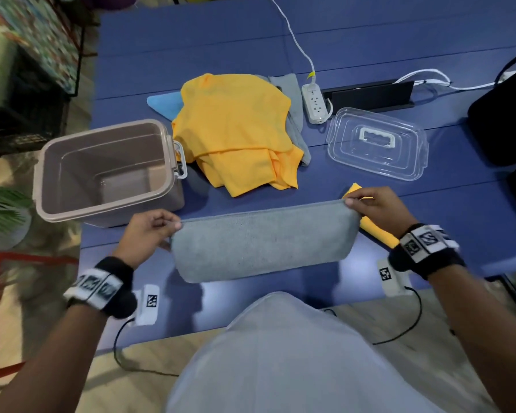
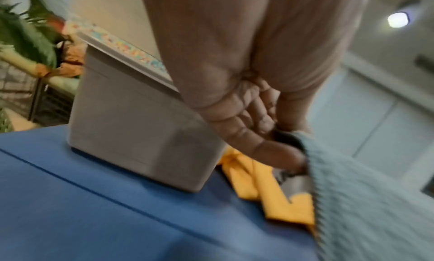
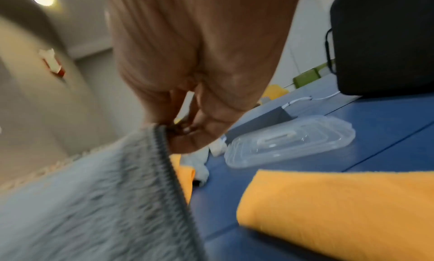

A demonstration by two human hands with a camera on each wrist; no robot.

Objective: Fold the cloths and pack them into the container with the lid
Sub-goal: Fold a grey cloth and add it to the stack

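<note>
Head view: grey cloth (image 1: 259,242) held up over the near edge of the blue table (image 1: 429,210), stretched between both hands, already doubled and hanging from its top edge. Left hand (image 1: 149,234) pinching the top left corner, right hand (image 1: 376,204) pinching the top right corner. Open container (image 1: 108,171) standing just beyond the left hand, with nothing visible inside; clear lid (image 1: 376,144) lying apart on the right. Heap of yellow cloth (image 1: 239,129) between them, with blue and grey pieces underneath, not yet folded. Folded yellow cloth (image 1: 376,231) lying under the right wrist.

Left wrist view: fingertips (image 2: 281,157) curled and clamped on the stitched corner of the grey cloth (image 2: 366,200), a detail too small to read from above. Container wall (image 2: 140,135) close behind.

Right wrist view: thumb and fingers (image 3: 195,135) nipping the ribbed hem, pile of the cloth (image 3: 82,200) soft and fluffy. Lid (image 3: 293,140) and folded yellow cloth (image 3: 340,205) beyond, on the table.

Likely light, limp and draping, not slippery; best taken at the hemmed corners and kept taut so the layers stay aligned.
</note>
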